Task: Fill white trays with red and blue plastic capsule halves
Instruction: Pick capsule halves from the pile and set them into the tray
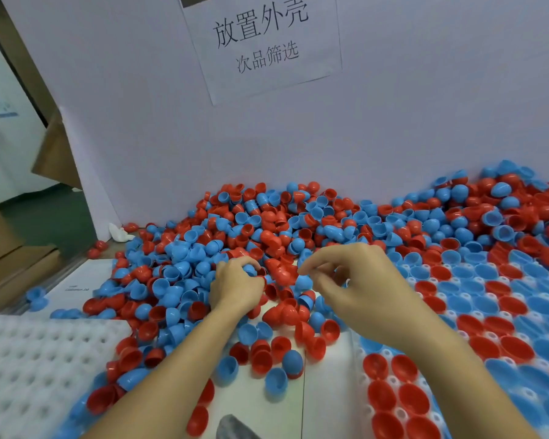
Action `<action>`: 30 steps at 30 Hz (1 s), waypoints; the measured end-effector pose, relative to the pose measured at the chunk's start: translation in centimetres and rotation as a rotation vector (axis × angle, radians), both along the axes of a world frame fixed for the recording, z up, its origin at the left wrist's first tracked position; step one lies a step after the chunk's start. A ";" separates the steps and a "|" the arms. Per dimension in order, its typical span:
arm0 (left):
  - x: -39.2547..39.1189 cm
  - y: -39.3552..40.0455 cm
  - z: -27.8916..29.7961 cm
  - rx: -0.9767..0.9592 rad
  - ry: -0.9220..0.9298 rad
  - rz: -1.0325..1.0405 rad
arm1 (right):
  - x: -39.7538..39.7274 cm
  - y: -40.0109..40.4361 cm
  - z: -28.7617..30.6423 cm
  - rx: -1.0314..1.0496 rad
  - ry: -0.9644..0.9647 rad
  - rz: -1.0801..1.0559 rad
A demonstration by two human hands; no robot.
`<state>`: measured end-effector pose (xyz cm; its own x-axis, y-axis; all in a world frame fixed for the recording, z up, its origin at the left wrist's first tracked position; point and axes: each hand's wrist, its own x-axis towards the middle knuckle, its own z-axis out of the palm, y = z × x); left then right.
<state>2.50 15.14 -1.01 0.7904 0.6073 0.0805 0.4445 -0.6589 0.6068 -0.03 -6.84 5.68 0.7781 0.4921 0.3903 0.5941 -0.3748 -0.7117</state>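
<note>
Left fingers: the fingers (246, 264) were curled down into the heap, closed around a blue capsule half (250, 270) that showed between them.
Left hand: the left hand (236, 285) sat knuckles-up on the pile, its forearm reaching in from the bottom of the view.
Right fingers: the fingertips (311, 268) were bent and drawn near the thumb just above the pile; whether they pinched anything could not be told.
Right hand: the right hand (358, 283) hovered over the near edge of the heap, just beside the left hand, close to another blue capsule half (304, 282).
Heap: loose red and blue capsule halves (267, 223) lay piled across the white table (286, 407), banked against the back board.
Right tray: a white tray (390, 380) under the right forearm held red and blue halves seated open side up in its pockets.
Left tray: a second white tray (29, 359) at the near left showed bare pockets, with loose halves touching its right edge.
Backdrop: a white board (425, 106) stood behind the heap, carrying a paper sign (260, 42) printed with Chinese characters.
Far left: brown cardboard boxes (0, 248) stood beyond the table edge.
</note>
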 end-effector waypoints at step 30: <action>0.7 -9.1 2.1 -1.508 -0.737 0.278 | 1.7 -0.8 -3.0 0.038 0.273 -0.037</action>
